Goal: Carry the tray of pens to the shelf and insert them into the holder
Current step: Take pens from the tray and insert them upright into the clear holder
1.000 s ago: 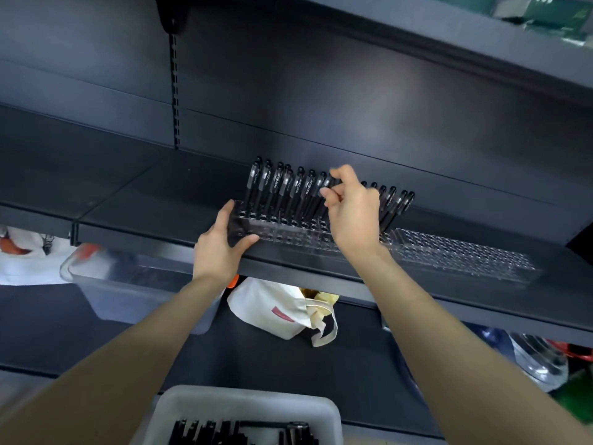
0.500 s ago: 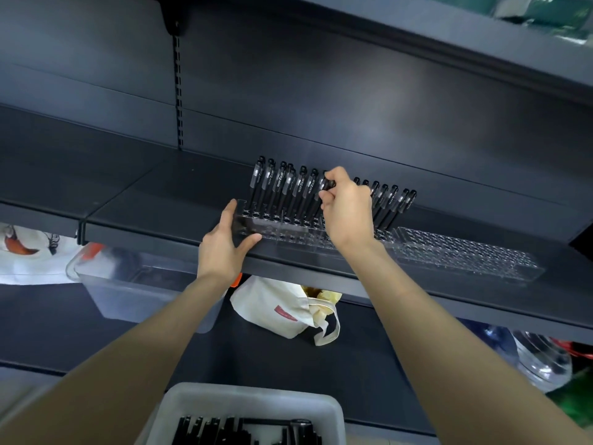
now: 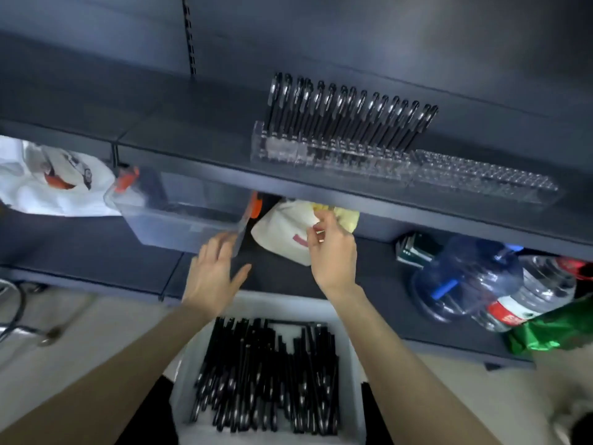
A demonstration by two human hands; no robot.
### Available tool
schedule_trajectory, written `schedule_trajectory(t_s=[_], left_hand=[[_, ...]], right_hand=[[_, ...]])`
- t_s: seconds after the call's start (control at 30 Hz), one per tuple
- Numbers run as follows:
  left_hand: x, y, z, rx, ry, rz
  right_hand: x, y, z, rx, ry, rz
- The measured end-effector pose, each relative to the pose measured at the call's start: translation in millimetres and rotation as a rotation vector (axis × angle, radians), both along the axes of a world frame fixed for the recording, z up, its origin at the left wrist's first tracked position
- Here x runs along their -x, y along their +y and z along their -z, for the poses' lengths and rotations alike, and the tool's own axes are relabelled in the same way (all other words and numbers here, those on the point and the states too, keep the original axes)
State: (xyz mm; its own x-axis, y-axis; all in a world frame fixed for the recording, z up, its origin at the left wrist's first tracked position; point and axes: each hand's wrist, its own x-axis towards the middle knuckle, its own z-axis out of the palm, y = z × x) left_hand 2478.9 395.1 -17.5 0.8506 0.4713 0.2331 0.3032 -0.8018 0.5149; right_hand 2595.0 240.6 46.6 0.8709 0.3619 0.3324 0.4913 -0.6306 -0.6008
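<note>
Our left hand (image 3: pixel 211 277) hangs flat with the fingers spread and straight, gripping nothing, above the far left corner of the white tray (image 3: pixel 282 308). We see the tray between both forearms at the bottom edge of the view, with loose black pens (image 3: pixel 266 374) lying lengthwise in it. Our right hand (image 3: pixel 333 255) hangs above the far right corner of the tray, fingers loosely curled and thumb close to the forefinger, with no pen in it. Above both hands, the clear holder (image 3: pixel 324 157) lies along the front edge of the upper shelf (image 3: pixel 192 136). A row of inserted pens (image 3: pixel 349 120) stands tilted in its left half. Neither hand touches the holder or the tray.
</note>
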Motion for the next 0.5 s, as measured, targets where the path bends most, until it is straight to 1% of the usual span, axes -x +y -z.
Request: schedule_trajectory(t_s=[0.07,0.17,0.23,0.3,0.4,0.5], left_hand=[[30.1,-9.3,25.0,0.014,0.08,-0.011],[74.2,-25.0,56.3,0.092,0.264,-0.04],[99.8,-35.2,75.5,0.057,0.344,-0.023],[117.7,-46.1,93.6,0.045,0.384,-0.007],[134.6,-59.2,112.8,0.106,0.409,-0.067],[143.3,-65.7,124.0,0.053,0.414,-0.083]], right_hand=[[27.3,-9.5,36.6,0.036,0.092,-0.007],[69.5,-24.3,87.1,0.12,0.253,-0.026],[95.4,-31.0,118.3,0.219,0.36,-0.056],[115.1,-36.6,142.7,0.28,0.454,-0.077],[135.5,-36.8,169.3,0.327,0.663,-0.096],[146.9,-32.4,185.0,0.336,0.884,-0.073]])
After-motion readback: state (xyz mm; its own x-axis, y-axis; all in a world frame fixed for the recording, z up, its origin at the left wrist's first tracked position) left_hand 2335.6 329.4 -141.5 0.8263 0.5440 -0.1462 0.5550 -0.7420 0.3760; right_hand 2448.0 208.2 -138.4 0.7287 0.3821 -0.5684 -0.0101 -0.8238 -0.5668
